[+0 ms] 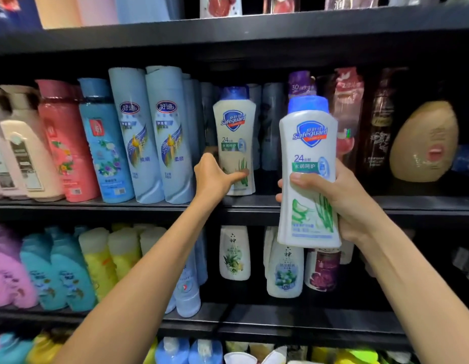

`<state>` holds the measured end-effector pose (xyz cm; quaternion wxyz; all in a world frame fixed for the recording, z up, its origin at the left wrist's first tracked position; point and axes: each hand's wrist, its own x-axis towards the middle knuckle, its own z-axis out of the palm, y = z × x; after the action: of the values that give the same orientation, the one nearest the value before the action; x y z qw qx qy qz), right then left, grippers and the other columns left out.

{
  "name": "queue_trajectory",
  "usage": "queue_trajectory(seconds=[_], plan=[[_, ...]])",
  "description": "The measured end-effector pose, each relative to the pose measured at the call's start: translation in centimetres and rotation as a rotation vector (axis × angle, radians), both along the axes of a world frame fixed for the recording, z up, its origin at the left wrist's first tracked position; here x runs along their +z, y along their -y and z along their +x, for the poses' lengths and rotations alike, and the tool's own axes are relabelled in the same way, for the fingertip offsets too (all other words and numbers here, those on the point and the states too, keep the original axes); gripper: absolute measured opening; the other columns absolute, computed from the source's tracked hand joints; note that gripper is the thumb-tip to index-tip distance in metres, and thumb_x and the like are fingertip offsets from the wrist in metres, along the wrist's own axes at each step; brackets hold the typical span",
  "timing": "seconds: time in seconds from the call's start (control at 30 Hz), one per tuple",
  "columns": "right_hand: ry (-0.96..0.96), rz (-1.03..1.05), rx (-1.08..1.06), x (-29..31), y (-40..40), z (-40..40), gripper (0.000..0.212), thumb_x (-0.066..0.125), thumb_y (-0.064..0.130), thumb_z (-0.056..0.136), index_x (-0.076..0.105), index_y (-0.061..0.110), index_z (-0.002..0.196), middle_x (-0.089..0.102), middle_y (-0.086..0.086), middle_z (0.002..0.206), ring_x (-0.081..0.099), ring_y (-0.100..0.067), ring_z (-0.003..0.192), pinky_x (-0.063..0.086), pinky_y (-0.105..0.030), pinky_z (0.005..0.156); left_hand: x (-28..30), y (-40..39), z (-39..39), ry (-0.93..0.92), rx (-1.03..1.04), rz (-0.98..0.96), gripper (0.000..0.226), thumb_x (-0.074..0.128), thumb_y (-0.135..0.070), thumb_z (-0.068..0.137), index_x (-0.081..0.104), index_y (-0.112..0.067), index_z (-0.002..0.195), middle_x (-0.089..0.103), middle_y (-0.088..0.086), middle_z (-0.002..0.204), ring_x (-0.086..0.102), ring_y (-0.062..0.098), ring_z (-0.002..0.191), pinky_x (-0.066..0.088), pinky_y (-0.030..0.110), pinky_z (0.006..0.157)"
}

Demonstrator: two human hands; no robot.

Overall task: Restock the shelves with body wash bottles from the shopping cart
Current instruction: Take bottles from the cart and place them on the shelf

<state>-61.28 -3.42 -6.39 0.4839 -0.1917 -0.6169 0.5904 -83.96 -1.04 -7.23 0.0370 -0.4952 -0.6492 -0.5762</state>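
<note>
A white Safeguard body wash bottle (234,132) with a blue cap stands upright on the middle shelf (254,203). My left hand (215,177) grips its lower part, thumb across the front. A second, identical Safeguard bottle (308,153) is held upright in front of the shelf, to the right of the first and closer to me. My right hand (341,198) wraps around its lower half from the right, thumb on the label. The shopping cart is out of view.
Two tall pale-blue bottles (154,135) stand just left of the shelved bottle; a blue one (104,143) and a red one (65,143) stand further left. Dark bottles and a tan rounded bottle (425,143) fill the right. A dark gap lies behind the held bottle. Lower shelves hold several bottles.
</note>
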Motion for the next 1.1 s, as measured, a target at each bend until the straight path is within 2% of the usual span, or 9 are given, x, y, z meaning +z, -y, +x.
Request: queue_trajectory(seconds=[0.2,0.37,0.6,0.73,0.8,0.87,0.93,1.03,1.1], plan=[[0.010,-0.019,0.008,-0.5,0.4,-0.3,0.068,0.080,0.013,0.061,0.051,0.006,0.123,0.067,-0.027,0.103,0.069,-0.044,0.083,0.058,-0.043,0.065,0.4,-1.6,-0.5,0.108,-0.047,-0.014,0.066,0.085,-0.016,0.070,0.052,-0.002,0.125,0.063,0.014,0.122,0.058,0.018,0.104,0.037,0.009,0.069],[0.032,-0.018,-0.008,-0.8,0.3,-0.5,0.070,0.082,0.018,0.056,0.053,0.009,0.120,0.069,-0.024,0.104,0.068,-0.046,0.088,0.058,-0.047,0.070,0.2,-2.2,-0.7,0.165,-0.119,0.039,0.064,0.081,-0.007,0.073,0.050,0.000,0.127,0.059,0.016,0.127,0.057,0.027,0.116,0.047,0.029,0.094],[0.028,-0.030,-0.009,-1.2,0.5,-0.6,0.070,0.086,0.013,0.058,0.054,0.010,0.119,0.069,-0.024,0.103,0.069,-0.044,0.085,0.058,-0.043,0.065,0.1,-2.5,-0.6,0.238,-0.135,0.052,0.062,0.079,0.001,0.072,0.050,0.001,0.127,0.058,0.016,0.128,0.055,0.022,0.114,0.039,-0.001,0.067],[0.041,-0.030,-0.017,-1.4,0.7,-0.4,0.070,0.085,0.013,0.060,0.053,0.009,0.121,0.068,-0.024,0.105,0.068,-0.044,0.090,0.058,-0.048,0.072,0.4,-1.9,-0.4,0.237,-0.133,0.021,0.065,0.078,-0.003,0.075,0.046,0.000,0.131,0.055,0.016,0.131,0.052,0.027,0.120,0.039,-0.003,0.065],[0.047,-0.029,-0.022,-1.5,0.8,-0.2,0.069,0.085,0.013,0.059,0.054,0.010,0.120,0.068,-0.024,0.105,0.067,-0.045,0.092,0.058,-0.051,0.076,0.5,-1.2,-0.2,0.103,-0.054,-0.081,0.059,0.075,-0.019,0.081,0.046,0.001,0.128,0.058,0.017,0.127,0.054,0.029,0.118,0.042,0.012,0.074],[0.049,-0.023,-0.023,-1.5,0.9,0.1,0.068,0.087,0.013,0.059,0.054,0.012,0.119,0.069,-0.023,0.104,0.068,-0.045,0.091,0.059,-0.049,0.074,0.3,-0.1,0.1,-0.100,0.071,-0.127,0.048,0.068,-0.028,0.087,0.050,0.004,0.117,0.060,0.021,0.115,0.056,0.034,0.107,0.037,0.023,0.069],[0.046,-0.021,-0.015,-1.4,0.8,0.3,0.067,0.085,0.011,0.060,0.054,0.012,0.119,0.069,-0.023,0.103,0.069,-0.044,0.088,0.059,-0.045,0.068,-0.4,1.9,0.3,-0.335,0.111,-0.024,0.035,0.059,-0.030,0.093,0.053,0.001,0.108,0.060,0.018,0.106,0.055,0.032,0.100,0.032,0.024,0.067],[0.034,-0.017,-0.015,-1.4,0.6,0.6,0.075,0.085,0.016,0.055,0.052,0.009,0.123,0.068,-0.025,0.104,0.069,-0.044,0.087,0.058,-0.043,0.066,-2.6,5.9,-0.4,-0.699,-0.024,0.196,0.035,0.053,-0.028,0.096,0.057,-0.003,0.120,0.063,0.010,0.118,0.057,0.022,0.111,0.046,0.029,0.087],[0.016,-0.019,-0.009,-1.4,0.4,0.4,0.076,0.082,0.019,0.056,0.051,0.008,0.124,0.068,-0.025,0.104,0.069,-0.044,0.085,0.057,-0.043,0.065,-4.4,7.7,-2.2,-0.968,-0.032,0.259,0.036,0.052,-0.025,0.095,0.060,0.000,0.120,0.063,0.012,0.121,0.060,0.024,0.110,0.049,0.031,0.090]])
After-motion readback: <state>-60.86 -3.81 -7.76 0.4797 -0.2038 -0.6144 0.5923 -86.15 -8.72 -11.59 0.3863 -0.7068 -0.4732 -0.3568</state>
